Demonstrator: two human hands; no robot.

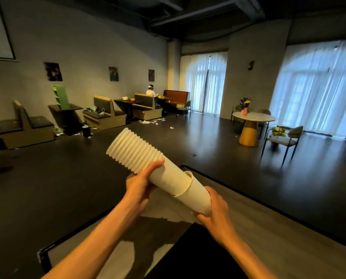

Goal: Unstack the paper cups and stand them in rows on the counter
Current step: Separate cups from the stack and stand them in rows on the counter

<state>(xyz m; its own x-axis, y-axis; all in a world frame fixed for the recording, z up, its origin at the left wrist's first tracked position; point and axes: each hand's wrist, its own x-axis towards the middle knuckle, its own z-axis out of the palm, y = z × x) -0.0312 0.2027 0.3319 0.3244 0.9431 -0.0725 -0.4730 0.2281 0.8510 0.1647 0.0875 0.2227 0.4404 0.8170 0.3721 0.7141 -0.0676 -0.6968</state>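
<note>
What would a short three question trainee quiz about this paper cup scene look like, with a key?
1. True or false: the left hand grips the tall stack of white paper cups below its ribbed rims.
2. Which hand grips the single white paper cup at the stack's narrow end?
A) left B) right C) neither
3. Fill in: behind the stack lies a dark ____ countertop.

Key
1. True.
2. B, the right hand.
3. Flat; no cups stand on its visible part yet.
</note>
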